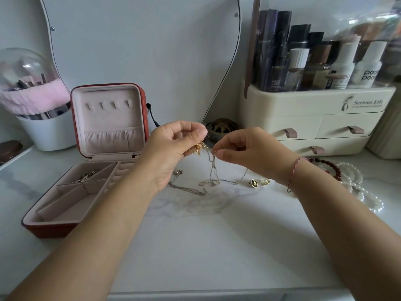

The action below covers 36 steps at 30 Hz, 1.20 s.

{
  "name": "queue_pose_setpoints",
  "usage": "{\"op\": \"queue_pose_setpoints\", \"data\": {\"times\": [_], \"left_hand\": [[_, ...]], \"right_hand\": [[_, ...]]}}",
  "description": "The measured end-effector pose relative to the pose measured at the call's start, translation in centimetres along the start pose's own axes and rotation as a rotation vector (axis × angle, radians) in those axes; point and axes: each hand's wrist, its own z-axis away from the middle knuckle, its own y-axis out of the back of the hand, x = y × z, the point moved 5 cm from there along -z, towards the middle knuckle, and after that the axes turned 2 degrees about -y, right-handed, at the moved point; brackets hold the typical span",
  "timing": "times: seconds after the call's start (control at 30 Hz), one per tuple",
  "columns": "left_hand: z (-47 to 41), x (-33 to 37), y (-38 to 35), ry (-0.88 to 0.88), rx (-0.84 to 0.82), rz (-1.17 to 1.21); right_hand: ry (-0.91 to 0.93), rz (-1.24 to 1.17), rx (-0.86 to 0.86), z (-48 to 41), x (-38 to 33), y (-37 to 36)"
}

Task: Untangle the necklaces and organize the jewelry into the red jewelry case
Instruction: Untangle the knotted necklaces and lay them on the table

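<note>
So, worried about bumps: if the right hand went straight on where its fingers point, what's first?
Probably the gold tangle pinched in the left hand, close ahead of the right hand pinching the silver chain; depth unclear.

The surface [217, 246] looks like white marble with grey veins, smooth and softly shiny. The jewelry case [50, 230] has a red, leather-like shell and a matt pink velvety lining. The chains [213, 172] are thin silvery metal, and the charms [196, 148] are bright gold metal. The earrings [253, 183] are polished gold with black faces. The pearl beads [376, 206] and red beads [336, 172] are glossy. The organizer [303, 105] is smooth cream plastic. The pink band [36, 96] is fluffy cloth.
</note>
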Motion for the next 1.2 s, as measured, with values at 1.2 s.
{"op": "queue_pose_setpoints", "data": {"times": [1.2], "left_hand": [[1.1,-1.0,-2.4,0.190,-0.389,-0.069]], "right_hand": [[0.081,-0.938,0.044,-0.2,-1.3,0.5]]}}
